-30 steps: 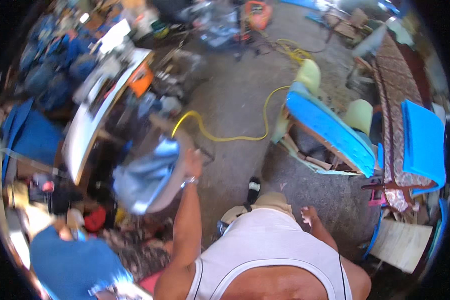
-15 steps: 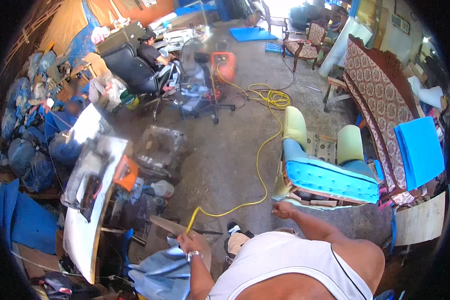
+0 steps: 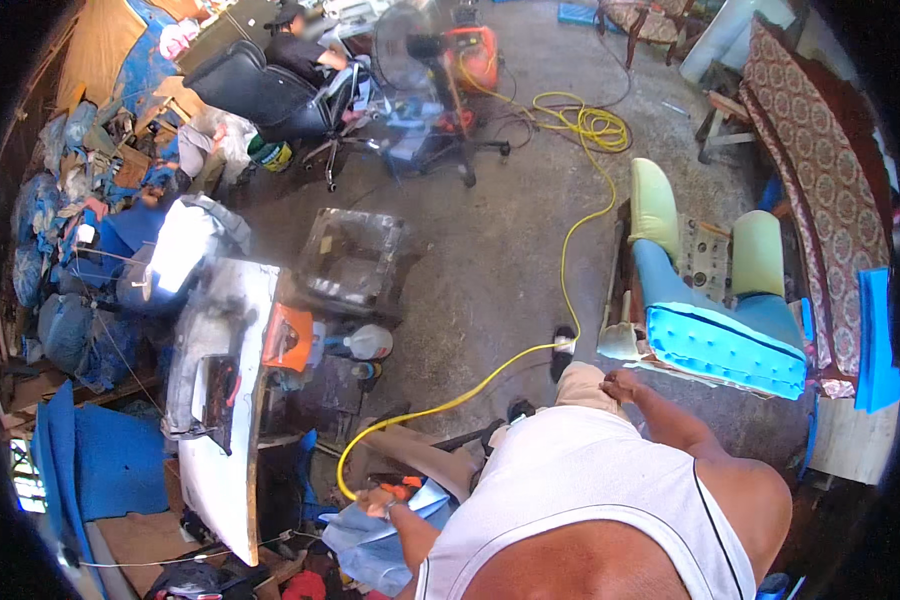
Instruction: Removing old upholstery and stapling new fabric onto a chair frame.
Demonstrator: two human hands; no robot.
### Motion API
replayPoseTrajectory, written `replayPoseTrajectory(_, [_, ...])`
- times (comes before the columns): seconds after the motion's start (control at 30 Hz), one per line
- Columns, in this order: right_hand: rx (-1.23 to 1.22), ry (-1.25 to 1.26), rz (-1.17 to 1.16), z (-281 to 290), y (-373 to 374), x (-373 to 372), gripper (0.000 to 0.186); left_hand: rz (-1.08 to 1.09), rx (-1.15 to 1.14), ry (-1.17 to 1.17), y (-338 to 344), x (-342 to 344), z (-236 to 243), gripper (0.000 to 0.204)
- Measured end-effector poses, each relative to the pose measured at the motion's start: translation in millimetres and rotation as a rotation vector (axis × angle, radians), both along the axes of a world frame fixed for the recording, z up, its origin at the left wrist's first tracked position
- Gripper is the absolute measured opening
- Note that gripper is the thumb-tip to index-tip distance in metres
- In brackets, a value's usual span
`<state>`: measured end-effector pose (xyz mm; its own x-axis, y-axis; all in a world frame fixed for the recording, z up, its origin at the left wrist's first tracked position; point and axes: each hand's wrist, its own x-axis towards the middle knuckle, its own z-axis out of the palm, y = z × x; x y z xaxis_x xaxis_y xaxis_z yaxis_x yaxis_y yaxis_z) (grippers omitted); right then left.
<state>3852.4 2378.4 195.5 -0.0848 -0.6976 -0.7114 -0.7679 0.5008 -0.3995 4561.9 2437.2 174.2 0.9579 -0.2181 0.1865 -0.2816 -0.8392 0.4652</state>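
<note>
My left hand point(image 3: 375, 502), low and left of my body, is closed on the end of a yellow air hose point(image 3: 489, 382). Right beside that hand is an orange and black thing point(image 3: 402, 487), partly hidden, its kind unclear. Light blue fabric point(image 3: 385, 545) hangs just below it. My right hand point(image 3: 622, 385) is by my thigh with its fingers curled in, and nothing shows in them. Ahead of it stands an unfinished armchair point(image 3: 725, 345) with a bright blue tufted panel and pale yellow foam on its arms.
The hose runs across the concrete floor to a coil point(image 3: 600, 128) near an orange-red machine point(image 3: 470, 55). A white curved board point(image 3: 225, 480) stands at left, near a dusty stool point(image 3: 355, 260). A person sits in a black office chair point(image 3: 255, 95) beside a standing fan point(image 3: 400, 50).
My view has shifted, so the room sits farther right. My right hand has drawn back from beside the armchair to my thigh. The orange and black thing now shows beside my left hand, still on the hose.
</note>
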Motion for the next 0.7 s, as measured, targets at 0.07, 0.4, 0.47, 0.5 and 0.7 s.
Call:
replayPoseTrajectory(0.07, [0.054, -0.031, -0.063, 1.5, -29.3, -4.5, 0.048, 0.158, -0.066, -0.082, -6.1, 17.0, 31.6, 0.036])
replayPoseTrajectory(0.4, [-0.071, -0.143, -0.038, -17.9, -240.7, -100.3, 0.041, -0.025, -0.322, -0.544, -197.5, -136.9, 285.3, 0.05])
replayPoseTrajectory(0.47, [-0.147, -0.116, 0.018, -21.9, -297.5, -120.9, 0.044, -0.039, -0.333, -0.542, -223.8, -149.8, 307.3, 0.045])
replayPoseTrajectory(0.5, [-0.151, -0.132, 0.043, -18.5, -326.2, -130.5, 0.044, -0.059, -0.388, -0.585, -236.9, -149.7, 310.5, 0.044])
replayPoseTrajectory(0.7, [-0.366, -0.325, -0.108, 6.3, -469.0, -161.9, 0.043, -0.617, -1.299, 0.436, -357.2, -150.2, 293.2, 0.032])
